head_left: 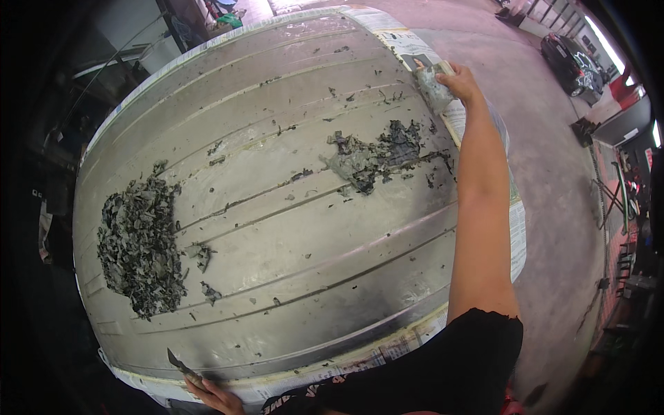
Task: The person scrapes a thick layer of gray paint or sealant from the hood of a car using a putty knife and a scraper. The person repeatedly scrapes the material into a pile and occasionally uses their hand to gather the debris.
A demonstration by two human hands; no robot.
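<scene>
Under me lies a big ribbed grey metal panel (290,228), dull and scuffed, its raised ribs running from my lower left up toward my upper right, with taped newspaper masking (515,235) along its edges. It sits over a pinkish concrete floor (553,180), and a dark parked car (573,63) stands far off at the upper right.

On the panel's left side sits a large heap of dark grey peeled paint flakes (138,242). A smaller patch of loosened grey flakes (377,158) lies toward the upper right, stretched along the ribs, with stray chips scattered between the two.

My right hand (458,79) is stretched out at full reach over the far right edge, fingers curled shut around a crumpled grey-white wad of rag or stripped material (432,86); I judge it a firm grip. The smaller patch lies just below and to the left of that hand, nearer to me, so the right arm is by far the closer one to it.

My left hand (214,395) rests at the near edge by the masking, closed on a small dark-bladed scraper (181,366) whose blade points up and left toward the big heap. That heap is the nearer one for the left hand, though well apart from it
</scene>
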